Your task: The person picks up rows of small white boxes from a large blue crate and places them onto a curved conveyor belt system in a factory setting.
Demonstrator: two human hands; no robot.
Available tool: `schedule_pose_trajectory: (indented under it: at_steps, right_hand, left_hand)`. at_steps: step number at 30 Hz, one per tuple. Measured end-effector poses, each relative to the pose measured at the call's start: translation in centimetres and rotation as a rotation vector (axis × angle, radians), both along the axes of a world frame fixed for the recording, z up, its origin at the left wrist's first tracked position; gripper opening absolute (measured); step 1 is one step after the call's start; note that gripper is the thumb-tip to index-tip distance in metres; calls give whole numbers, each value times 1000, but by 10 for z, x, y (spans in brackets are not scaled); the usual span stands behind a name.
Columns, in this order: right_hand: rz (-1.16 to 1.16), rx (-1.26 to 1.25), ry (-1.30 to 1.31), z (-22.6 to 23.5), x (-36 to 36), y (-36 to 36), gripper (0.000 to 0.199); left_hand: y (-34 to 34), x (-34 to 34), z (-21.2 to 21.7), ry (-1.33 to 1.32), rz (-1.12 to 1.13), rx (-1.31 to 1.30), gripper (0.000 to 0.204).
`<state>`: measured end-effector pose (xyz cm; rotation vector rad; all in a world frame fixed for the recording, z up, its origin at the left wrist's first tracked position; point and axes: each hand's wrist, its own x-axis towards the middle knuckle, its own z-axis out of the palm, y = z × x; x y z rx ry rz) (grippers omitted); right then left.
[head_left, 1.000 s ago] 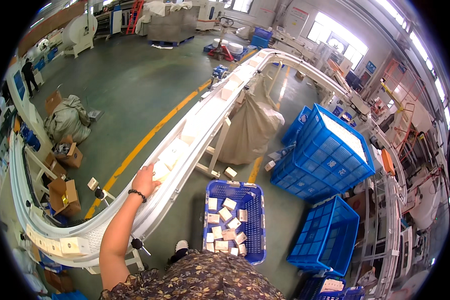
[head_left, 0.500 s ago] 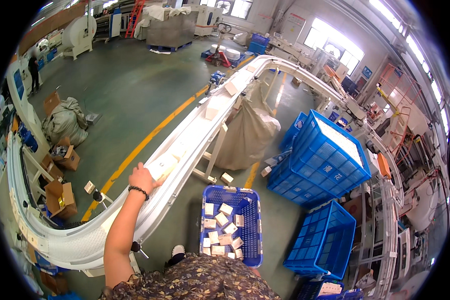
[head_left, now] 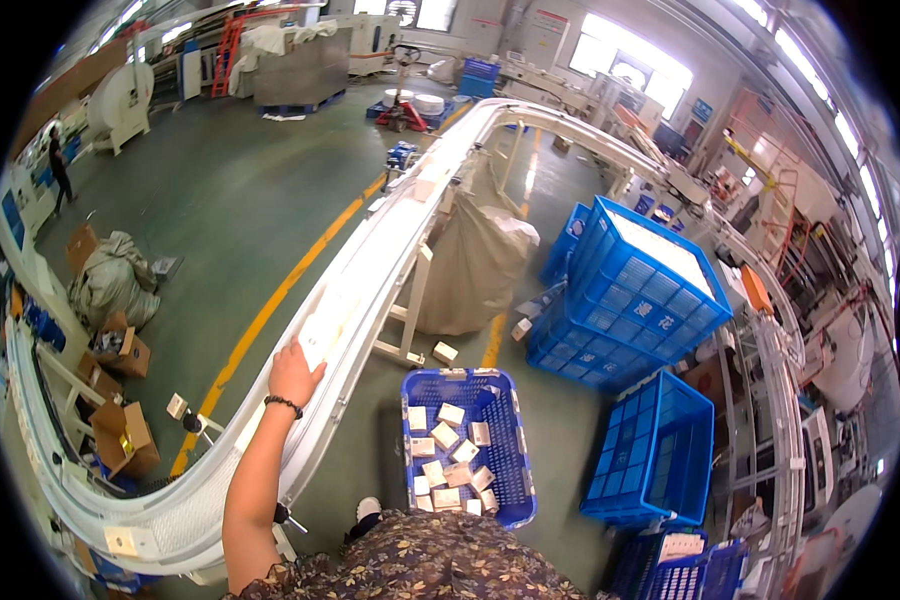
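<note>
My left hand (head_left: 295, 376), with a dark beaded bracelet at the wrist, reaches over the white conveyor belt (head_left: 342, 268). Its fingers are stretched out, thumb apart, at the near end of a pale carton (head_left: 322, 332) that glare washes out; whether they touch it I cannot tell. Farther up the belt rides another pale box (head_left: 429, 183). A white box (head_left: 124, 541) lies on the curve at the lower left. Below the belt's right side stands a dark blue basket (head_left: 522, 450) holding several small cream boxes (head_left: 445, 435). My right hand is out of view.
Stacked blue crates (head_left: 625, 300) stand at right, with an open blue crate (head_left: 650, 450) nearer. A beige sack (head_left: 475, 260) hangs beside the conveyor frame. One small box (head_left: 444, 352) lies on the floor by the basket. Cardboard boxes (head_left: 125, 438) sit at left.
A white box now shows on the lower-left curve. My left hand has shifted slightly right and down in the picture, its fingers straighter. The view has turned a little.
</note>
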<state>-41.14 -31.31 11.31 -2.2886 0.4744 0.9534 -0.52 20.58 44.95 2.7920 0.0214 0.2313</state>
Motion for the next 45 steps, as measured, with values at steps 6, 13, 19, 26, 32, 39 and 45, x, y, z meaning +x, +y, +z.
schedule_pose_trajectory:
  at_steps: [6, 13, 19, 26, 32, 39, 45]
  right_hand:
    - [-125, 43, -55, -2, -6, 8, 45]
    - [-154, 73, -19, -44, -9, 21, 41]
    - [11, 7, -46, -24, -30, 10, 43]
    - [-37, -72, -57, 20, -10, 4, 46]
    - [52, -22, -97, 13, -37, -65, 43]
    - [-191, 75, -39, -25, -62, -172, 47]
    - [-877, 297, -41, 8, -203, -245, 38]
  left_hand:
    - [37, -1, -21, -13, -72, -329, 60]
    - [78, -36, -20, -69, 16, -758, 68]
    - [71, -62, -17, -189, -87, -326, 75]
    - [86, -123, 42, 322, -66, 373, 75]
    - [-34, -166, 88, -152, -142, 399, 59]
    - [-233, -244, 10, 538, -626, 175, 64]
    - [-475, -234, -35, 730, -1224, -145, 61]
